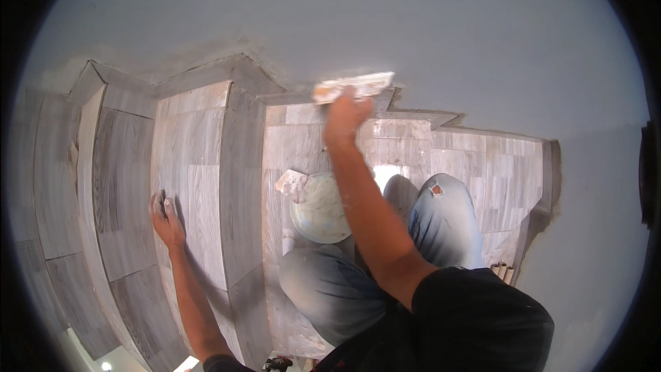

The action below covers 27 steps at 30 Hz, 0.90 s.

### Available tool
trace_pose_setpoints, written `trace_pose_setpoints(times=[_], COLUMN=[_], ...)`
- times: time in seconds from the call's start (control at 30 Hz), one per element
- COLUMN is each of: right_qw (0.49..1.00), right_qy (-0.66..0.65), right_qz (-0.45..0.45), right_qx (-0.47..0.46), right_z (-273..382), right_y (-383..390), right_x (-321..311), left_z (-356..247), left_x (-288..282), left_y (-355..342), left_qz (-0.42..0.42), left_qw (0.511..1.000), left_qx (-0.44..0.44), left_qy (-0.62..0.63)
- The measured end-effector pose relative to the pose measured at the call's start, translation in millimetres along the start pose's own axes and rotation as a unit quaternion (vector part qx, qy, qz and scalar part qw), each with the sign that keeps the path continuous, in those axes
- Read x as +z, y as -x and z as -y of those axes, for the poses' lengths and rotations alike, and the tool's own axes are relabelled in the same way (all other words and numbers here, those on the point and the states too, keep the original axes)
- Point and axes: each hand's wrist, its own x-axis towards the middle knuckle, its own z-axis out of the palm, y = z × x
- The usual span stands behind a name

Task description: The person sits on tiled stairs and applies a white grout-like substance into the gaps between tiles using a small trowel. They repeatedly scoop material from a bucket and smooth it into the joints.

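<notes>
My right hand grips a plaster trowel, its pale, rectangular blade smeared with white. The trowel lies at the grey wall, just above the tile skirting; motion blurs it and the hand. To the left, my left hand rests on a wood-look stair tread near its inner edge, fingers stretched out and holding nothing. Between my right forearm and the steps stands a round bucket with pale plaster on top. A whitish, plaster-crusted piece sits on its rim; I cannot make out its kind.
Tiled steps rise to the left, edged by zigzag skirting along the wall. My bent knees, in faded jeans, flank the bucket's near and right sides. Several short tubes stand beside my right thigh. A wall corner lies at the right.
</notes>
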Motion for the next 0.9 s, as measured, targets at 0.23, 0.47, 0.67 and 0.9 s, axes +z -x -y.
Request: trace_pose_setpoints(times=[0.23, 0.47, 0.67, 0.9], right_qw=[0.973, 0.983, 0.986, 0.994], right_qy=[-0.197, -0.128, -0.087, -0.052], right_qz=[0.085, 0.061, 0.108, 0.081], right_qx=[0.090, 0.117, 0.089, 0.045], right_z=[-7, -16, -14, -13], right_y=[59, 5, 92, 53], right_x=[-10, 85, 32, 46], left_z=[12, -2, 7, 2], left_x=[-6, 15, -16, 1], left_y=[6, -5, 6, 1], left_qz=[-0.007, -0.004, 0.005, -0.005], left_qw=[1.000, 0.998, 1.000, 0.999], left_qx=[-0.008, -0.012, -0.025, -0.017], left_qy=[0.013, 0.062, 0.003, 0.033])
